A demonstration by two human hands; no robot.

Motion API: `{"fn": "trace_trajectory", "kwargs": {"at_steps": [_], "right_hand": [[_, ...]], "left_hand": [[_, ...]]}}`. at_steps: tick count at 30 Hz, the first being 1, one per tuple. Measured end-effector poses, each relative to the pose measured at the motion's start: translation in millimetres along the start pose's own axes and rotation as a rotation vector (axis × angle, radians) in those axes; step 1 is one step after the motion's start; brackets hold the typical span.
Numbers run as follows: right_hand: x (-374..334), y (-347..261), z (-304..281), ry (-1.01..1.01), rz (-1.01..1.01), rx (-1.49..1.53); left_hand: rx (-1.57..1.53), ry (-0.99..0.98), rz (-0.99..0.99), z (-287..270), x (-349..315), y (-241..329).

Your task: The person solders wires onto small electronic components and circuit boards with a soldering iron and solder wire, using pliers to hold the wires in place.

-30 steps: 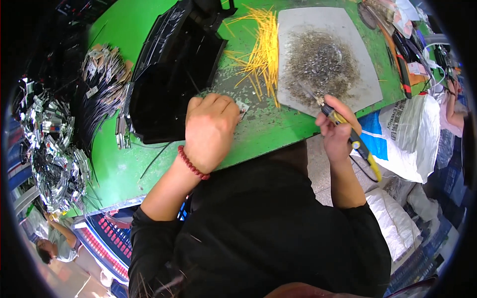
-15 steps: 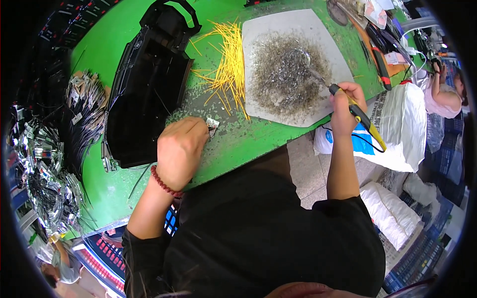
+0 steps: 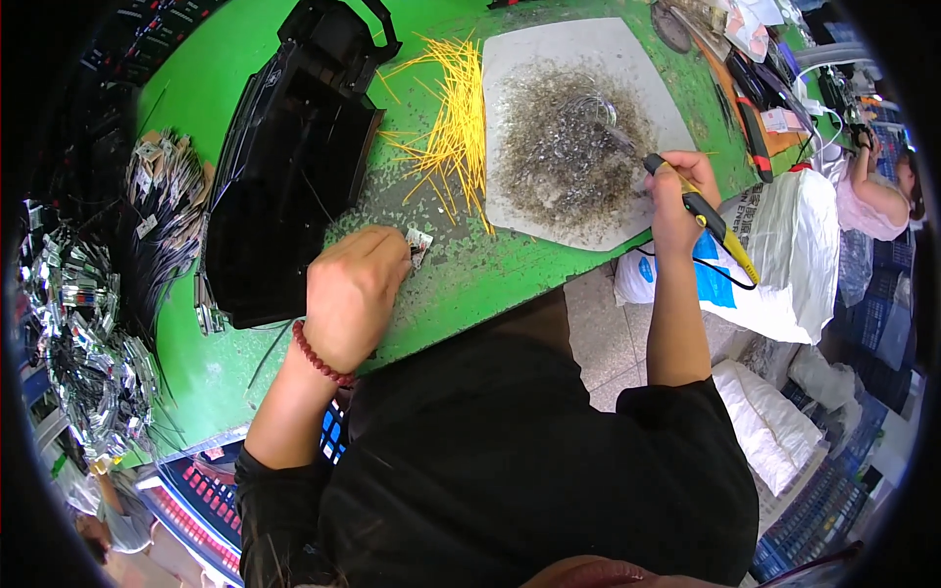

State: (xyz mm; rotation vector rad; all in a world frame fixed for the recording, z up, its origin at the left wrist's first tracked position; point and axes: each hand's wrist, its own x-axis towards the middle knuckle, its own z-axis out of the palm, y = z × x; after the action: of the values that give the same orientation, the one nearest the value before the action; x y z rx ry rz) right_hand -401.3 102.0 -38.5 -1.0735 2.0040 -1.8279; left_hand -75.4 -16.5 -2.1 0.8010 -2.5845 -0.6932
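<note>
My right hand [image 3: 680, 201] is closed around a yellow and black soldering iron [image 3: 723, 233], whose tip points up and left over the grey board [image 3: 642, 61]. Dark crumbs and blobs of solder cover the board's middle. A loose coil of thin silver wire [image 3: 592, 106] lies there, close to the iron's tip. My left hand [image 3: 353, 284], with a red bead bracelet at its wrist, is closed low over the green table. A small pale, printed piece [image 3: 420, 242] sticks out past its fingertips; what the fingers grip beneath is hidden.
Thin yellow wires [image 3: 453, 127] lie left of the board. A large black plastic housing [image 3: 294, 186] stands beyond my left hand. Bundles of leaded parts [image 3: 162, 191] and shiny strips [image 3: 83, 323] sit far left. A white sack [image 3: 799, 245] is beside my right arm.
My right hand and the soldering iron have shifted slightly upward, and the iron's handle sits at a slightly different tilt. My left hand stays almost in the same place.
</note>
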Motion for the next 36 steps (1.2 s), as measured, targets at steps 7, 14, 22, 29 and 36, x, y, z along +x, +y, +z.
{"fn": "trace_trajectory", "kwargs": {"at_steps": [7, 14, 22, 29, 36], "right_hand": [[-2.3, 3.2, 1.3, 0.003, 0.004, 0.009], [-32.8, -17.8, 2.6, -0.029, 0.033, 0.317], [-110.1, -40.3, 53.6, -0.416, 0.072, 0.299], [-119.0, -43.5, 71.7, -0.475, 0.079, 0.383], [-117.7, -40.8, 75.4, -0.506, 0.056, 0.347]], "left_hand": [[0.029, -0.044, -0.047, -4.4, -2.6, 1.4], [0.062, -0.051, -0.009, -0.9, -0.5, -2.7], [0.094, -0.049, -0.005, 3.4, -2.8, -6.4], [0.13, -0.014, -0.004, 8.2, -5.5, -6.0], [0.154, 0.015, 0.011, 11.0, -3.9, -6.6]]}}
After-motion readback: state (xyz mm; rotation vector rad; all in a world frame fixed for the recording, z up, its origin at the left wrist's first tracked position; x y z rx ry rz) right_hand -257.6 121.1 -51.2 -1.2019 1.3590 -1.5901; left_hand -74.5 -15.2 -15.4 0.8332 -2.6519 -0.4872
